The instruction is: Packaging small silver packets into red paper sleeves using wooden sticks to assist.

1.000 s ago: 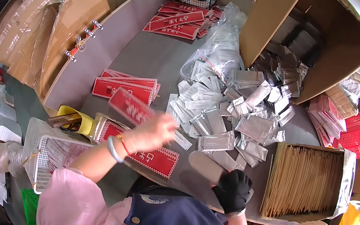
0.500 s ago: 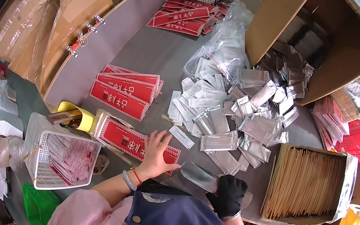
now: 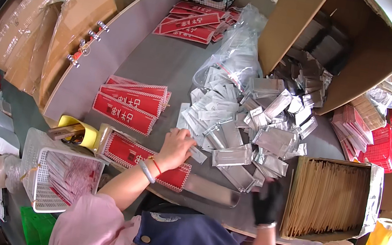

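Observation:
My bare left hand [image 3: 176, 148], with a grey bangle and a red cord at its wrist, reaches over the red printed sleeves. Its fingers are closed on a small white packet [image 3: 198, 155], whose end sticks out to the right. Under that wrist lies a red printed sleeve [image 3: 173, 176] in a low holder. A clear plastic strip [image 3: 213, 192] extends from its right end and lies flat on the table. My black-gloved right hand [image 3: 267, 203] is apart from the strip, near the silver packets [image 3: 236, 176]. Motion smears its fingers, so their grip is hidden.
A fanned stack of red sleeves [image 3: 129, 104] lies to the left, more at the back. White packets [image 3: 212, 107] spread across the middle. A carton of wooden sticks [image 3: 330, 197] stands right, a large open carton [image 3: 294, 22] behind. A white basket [image 3: 32, 168] stands left.
My left hand has moved up from the red sleeve and closed on the white packet. My right hand has let go of the clear strip and moved right and up.

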The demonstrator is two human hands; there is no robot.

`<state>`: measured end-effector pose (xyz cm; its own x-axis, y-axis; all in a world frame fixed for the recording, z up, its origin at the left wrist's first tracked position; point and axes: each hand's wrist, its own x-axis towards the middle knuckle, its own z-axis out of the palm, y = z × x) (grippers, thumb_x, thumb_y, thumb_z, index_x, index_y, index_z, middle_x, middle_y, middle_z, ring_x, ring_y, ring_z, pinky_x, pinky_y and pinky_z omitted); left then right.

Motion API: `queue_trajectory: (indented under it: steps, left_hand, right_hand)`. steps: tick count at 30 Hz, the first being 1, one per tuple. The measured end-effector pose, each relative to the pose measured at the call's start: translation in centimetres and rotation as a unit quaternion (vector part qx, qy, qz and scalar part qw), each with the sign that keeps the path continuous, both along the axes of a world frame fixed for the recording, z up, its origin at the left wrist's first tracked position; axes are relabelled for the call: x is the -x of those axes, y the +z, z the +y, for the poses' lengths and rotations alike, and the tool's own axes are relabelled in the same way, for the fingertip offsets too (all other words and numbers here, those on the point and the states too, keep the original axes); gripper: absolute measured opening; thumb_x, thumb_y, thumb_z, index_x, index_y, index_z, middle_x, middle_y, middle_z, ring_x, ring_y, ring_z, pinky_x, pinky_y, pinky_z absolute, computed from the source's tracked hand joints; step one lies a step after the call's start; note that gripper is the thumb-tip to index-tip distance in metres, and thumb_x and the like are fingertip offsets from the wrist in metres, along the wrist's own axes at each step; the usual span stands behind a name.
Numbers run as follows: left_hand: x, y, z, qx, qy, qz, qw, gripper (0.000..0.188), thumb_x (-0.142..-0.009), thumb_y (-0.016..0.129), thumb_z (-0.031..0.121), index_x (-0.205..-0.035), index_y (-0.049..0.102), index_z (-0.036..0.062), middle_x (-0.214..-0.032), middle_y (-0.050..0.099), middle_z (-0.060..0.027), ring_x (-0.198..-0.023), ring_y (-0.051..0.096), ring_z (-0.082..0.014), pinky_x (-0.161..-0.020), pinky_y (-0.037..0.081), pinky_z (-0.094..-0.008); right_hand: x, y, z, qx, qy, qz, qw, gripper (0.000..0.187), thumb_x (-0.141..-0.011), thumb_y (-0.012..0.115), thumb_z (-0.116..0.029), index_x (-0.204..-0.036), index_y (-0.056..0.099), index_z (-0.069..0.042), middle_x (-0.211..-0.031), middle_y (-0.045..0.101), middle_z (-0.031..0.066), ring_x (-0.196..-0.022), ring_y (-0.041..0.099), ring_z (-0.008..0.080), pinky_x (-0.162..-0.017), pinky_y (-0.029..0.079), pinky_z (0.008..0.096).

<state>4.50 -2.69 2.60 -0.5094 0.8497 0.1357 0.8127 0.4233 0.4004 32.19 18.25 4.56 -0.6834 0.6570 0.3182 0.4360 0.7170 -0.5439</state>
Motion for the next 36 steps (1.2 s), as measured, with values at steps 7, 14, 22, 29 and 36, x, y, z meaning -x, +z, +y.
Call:
queue_trajectory:
  steps: [7, 14, 22, 29, 36]
  left_hand:
    - [1.4, 1.0, 0.3, -0.072, 0.008, -0.111, 0.991, 0.019, -0.076, 0.079, 0.017, -0.077, 0.062, 0.0082, -0.082, 0.06, -0.0097, -0.081, 0.06, -0.0315, -0.07, 0.047, -0.0424]
    - [-5.0, 0.0, 6.3, -0.116, -0.03, -0.064, 0.991, 0.031, -0.072, 0.08, 0.018, -0.095, 0.062, 0.0106, -0.101, 0.059, -0.0066, -0.095, 0.056, -0.0297, -0.078, 0.045, -0.0424]
    - [-5.1, -0.6, 6.7, -0.079, -0.031, -0.001, 0.996, 0.041, -0.072, 0.082, 0.019, -0.108, 0.064, 0.0121, -0.093, 0.061, -0.0047, -0.092, 0.058, -0.0265, -0.079, 0.044, -0.0418]
    - [-6.4, 3.9, 2.7, -0.03, -0.138, -0.232, 0.962, 0.023, -0.075, 0.08, 0.017, -0.086, 0.062, 0.007, -0.072, 0.065, -0.0102, -0.074, 0.065, -0.0305, -0.069, 0.05, -0.0438]
    - [-6.2, 4.0, -3.2, -0.032, -0.094, -0.07, 0.993, 0.064, -0.059, 0.089, 0.026, -0.117, 0.066, 0.012, -0.115, 0.058, -0.0052, -0.11, 0.052, -0.0288, -0.095, 0.041, -0.0444]
  right_hand:
    - [-17.5, -0.6, 13.1, -0.038, -0.329, -0.051, 0.942, 0.033, -0.088, 0.07, -0.01, -0.118, 0.062, 0.001, -0.115, 0.064, 0.0135, -0.106, 0.061, 0.0284, -0.095, 0.048, 0.0382]
    - [-17.7, -0.7, 13.9, -0.063, -0.319, -0.232, 0.917, 0.034, -0.086, 0.065, -0.016, -0.115, 0.064, 0.004, -0.111, 0.066, 0.0214, -0.107, 0.062, 0.0381, -0.093, 0.05, 0.0435]
    - [-18.0, -2.3, 13.8, -0.073, -0.388, -0.158, 0.905, 0.031, -0.091, 0.056, -0.01, -0.117, 0.063, 0.006, -0.113, 0.065, 0.0224, -0.107, 0.062, 0.0369, -0.096, 0.047, 0.0433]
    - [-15.2, 1.1, 10.0, -0.015, -0.22, 0.002, 0.975, 0.02, -0.093, 0.057, -0.011, -0.106, 0.067, 0.001, -0.098, 0.065, 0.0211, -0.092, 0.062, 0.0373, -0.083, 0.049, 0.0437]
    - [-3.1, 3.6, -1.3, 0.028, 0.133, -0.185, 0.973, 0.033, -0.078, 0.069, -0.012, -0.11, 0.072, -0.021, -0.077, 0.06, 0.0119, -0.074, 0.062, 0.0313, -0.065, 0.049, 0.0436]
